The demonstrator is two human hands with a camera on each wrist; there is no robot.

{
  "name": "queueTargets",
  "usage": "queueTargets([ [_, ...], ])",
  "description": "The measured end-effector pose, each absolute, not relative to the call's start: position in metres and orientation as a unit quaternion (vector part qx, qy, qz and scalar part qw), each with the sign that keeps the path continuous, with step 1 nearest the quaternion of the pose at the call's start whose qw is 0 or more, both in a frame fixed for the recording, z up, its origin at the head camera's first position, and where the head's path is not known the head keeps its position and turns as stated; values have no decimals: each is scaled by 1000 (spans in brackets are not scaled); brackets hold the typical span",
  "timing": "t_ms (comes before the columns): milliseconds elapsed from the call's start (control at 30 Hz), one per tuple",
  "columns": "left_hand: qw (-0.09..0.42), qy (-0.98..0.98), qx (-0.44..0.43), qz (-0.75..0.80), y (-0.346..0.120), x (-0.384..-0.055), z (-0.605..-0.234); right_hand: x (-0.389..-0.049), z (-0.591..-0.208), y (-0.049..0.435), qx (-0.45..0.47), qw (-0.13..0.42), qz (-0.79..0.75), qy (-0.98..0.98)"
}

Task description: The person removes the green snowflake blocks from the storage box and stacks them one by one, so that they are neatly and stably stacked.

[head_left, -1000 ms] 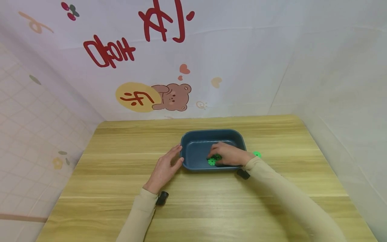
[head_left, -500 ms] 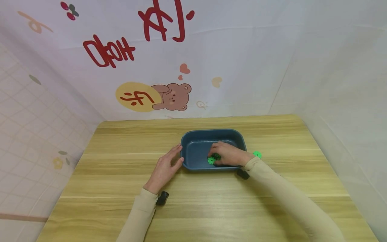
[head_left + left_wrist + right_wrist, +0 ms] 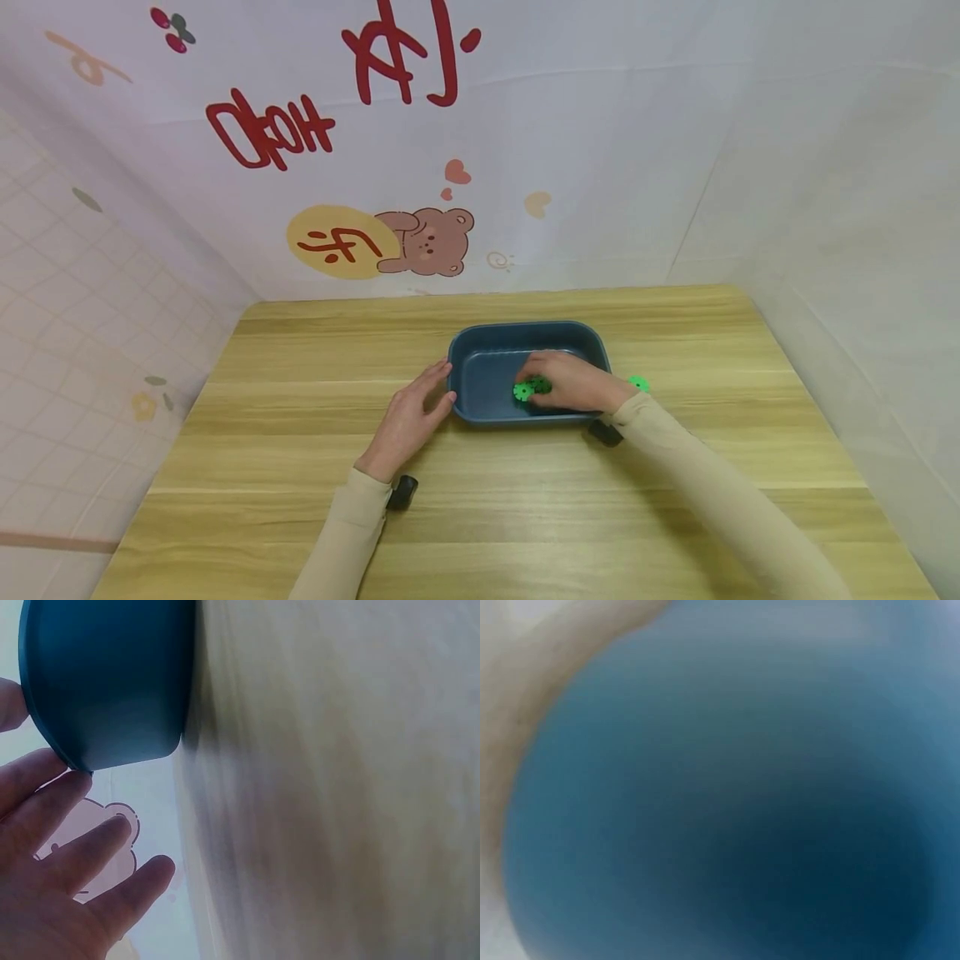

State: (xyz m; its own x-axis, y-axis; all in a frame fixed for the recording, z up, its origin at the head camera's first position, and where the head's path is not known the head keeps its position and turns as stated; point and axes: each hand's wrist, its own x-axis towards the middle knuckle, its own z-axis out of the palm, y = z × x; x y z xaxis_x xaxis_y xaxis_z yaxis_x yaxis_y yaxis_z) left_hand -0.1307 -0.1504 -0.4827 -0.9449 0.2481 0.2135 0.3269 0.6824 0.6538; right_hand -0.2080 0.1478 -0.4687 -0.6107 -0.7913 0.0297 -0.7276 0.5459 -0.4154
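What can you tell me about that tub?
The tub is dark blue, oblong and open-topped, with rounded corners, a thin rim and smooth, plastic-looking walls. It sits upright on the table. The left hand touches its left end; the right hand is inside, holding green pieces. Whether that hand touches it is unclear.

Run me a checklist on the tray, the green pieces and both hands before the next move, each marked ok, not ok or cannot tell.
1. Blue tray resting on the table: ok.
2. Left hand touching the tray's left end: ok, fingertips at the rim.
3. Right hand at the green pieces in the tray: ok, fingers curled at a bright piece and a darker one.
4. Grip firmness: cannot tell; the right wrist view is a blue blur.
5. Loose green piece fully visible: not ok; it lies on the table right of the tray, partly hidden by the right sleeve.
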Motion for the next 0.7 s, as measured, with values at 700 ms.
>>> queueTargets([
  [700,55,-915,-161,-366,-150,-132,-483,-193,-443,163,-411,43,-251,875],
])
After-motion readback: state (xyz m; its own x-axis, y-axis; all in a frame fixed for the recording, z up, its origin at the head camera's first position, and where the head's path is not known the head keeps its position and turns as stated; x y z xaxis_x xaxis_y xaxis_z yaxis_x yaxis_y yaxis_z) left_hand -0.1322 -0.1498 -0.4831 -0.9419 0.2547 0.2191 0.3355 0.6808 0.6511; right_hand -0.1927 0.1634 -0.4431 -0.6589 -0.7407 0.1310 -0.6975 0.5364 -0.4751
